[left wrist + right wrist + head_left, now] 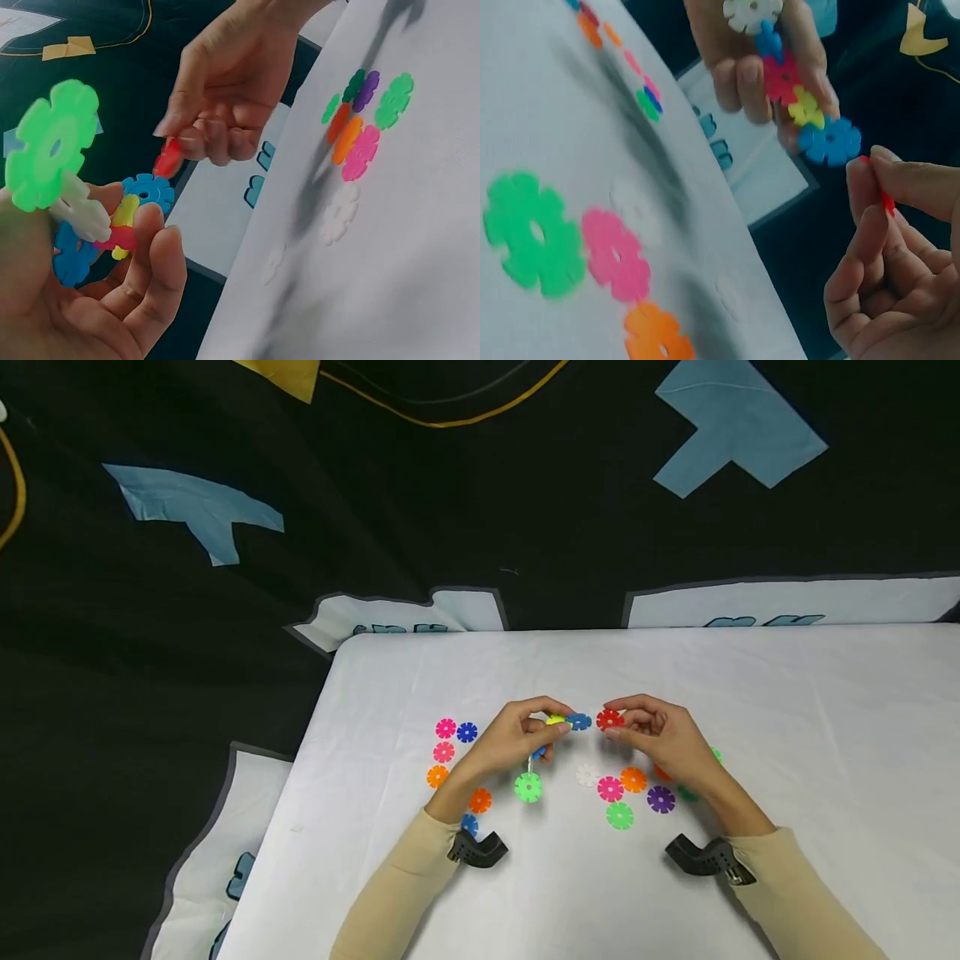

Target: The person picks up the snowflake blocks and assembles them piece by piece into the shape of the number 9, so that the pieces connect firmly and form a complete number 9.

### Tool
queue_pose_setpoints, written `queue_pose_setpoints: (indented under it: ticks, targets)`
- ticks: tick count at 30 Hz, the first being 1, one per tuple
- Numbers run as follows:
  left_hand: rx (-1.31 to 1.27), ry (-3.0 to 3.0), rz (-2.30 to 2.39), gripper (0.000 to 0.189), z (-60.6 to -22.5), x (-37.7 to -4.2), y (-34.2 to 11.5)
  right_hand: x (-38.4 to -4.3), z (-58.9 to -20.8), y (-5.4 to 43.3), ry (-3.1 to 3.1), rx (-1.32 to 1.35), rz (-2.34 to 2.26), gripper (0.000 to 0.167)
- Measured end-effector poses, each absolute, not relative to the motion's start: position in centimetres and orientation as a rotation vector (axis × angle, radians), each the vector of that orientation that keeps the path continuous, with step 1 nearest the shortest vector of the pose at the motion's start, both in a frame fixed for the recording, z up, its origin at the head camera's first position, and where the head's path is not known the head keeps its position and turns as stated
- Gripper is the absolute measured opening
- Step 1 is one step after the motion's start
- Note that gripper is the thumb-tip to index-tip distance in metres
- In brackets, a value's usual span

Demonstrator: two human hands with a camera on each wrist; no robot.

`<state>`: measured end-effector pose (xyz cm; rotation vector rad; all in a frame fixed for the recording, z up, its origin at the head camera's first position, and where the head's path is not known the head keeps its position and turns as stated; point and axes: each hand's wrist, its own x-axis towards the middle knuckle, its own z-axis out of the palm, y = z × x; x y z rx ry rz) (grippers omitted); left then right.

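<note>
My left hand (512, 737) grips a joined chain of notched plastic snowflake discs, raised over the table. From its near end the chain runs green disc (52, 146), white disc (81, 210), blue disc (73, 255), pink disc (781, 77), yellow disc (807, 107), with another blue disc (830, 141) sticking out past the fingertips. Between thumb and fingers, my right hand (667, 739) pinches a red disc (610, 720). In the head view a small gap separates that red disc from the blue disc at the chain's far end.
On the white table (360, 710), loose discs lie in two groups. Pink, dark blue and orange discs (437, 777) are at the left. Below the right hand are a white disc (587, 776), a purple disc (661, 800), and pink, orange and green ones. A dark cloth hangs behind.
</note>
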<state>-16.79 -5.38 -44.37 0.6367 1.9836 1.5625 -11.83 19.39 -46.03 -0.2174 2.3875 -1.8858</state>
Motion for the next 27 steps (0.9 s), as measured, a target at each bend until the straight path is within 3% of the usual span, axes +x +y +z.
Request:
queue_pose_setpoints:
  ticks: [27]
  targets:
    - [0.711, 2.190, 1.593, 0.010, -41.9, -14.7, -3.9, -11.2, -45.7, 18.1, 2.405, -0.233, -1.989, 0.034]
